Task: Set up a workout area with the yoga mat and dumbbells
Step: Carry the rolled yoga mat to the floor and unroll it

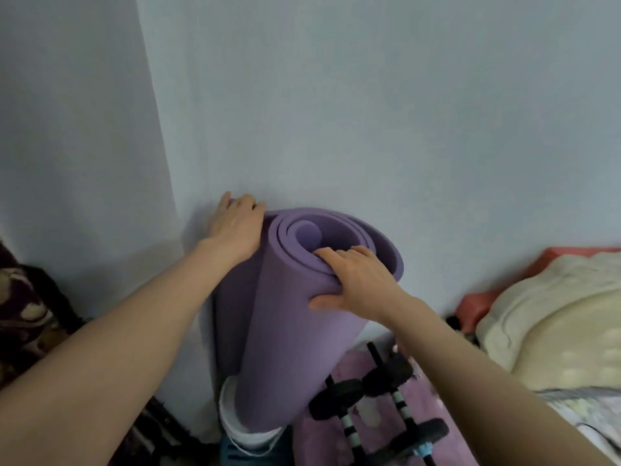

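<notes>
Head view: we clamp our right hand (pixel 358 280) over the upright rolled yoga mat (pixel 279 314) rim, left hand (pixel 237 227) flat behind it (steadying); dumbbells (pixel 376 405) lie below our right wrist.

Pale blue walls (pixel 369 95) meet in a corner; cream bedding (pixel 554 324), perhaps a bed, lies right.

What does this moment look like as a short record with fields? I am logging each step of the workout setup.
mat: purple yoga mat, rolled, standing on end against the wall
left hand: left hand flat on the roll's far side near the top
right hand: right hand grips the top edge, fingers inside the roll
dumbbells: two black dumbbells on the floor beside the mat, untouched
right side: bed with cream cover
</notes>
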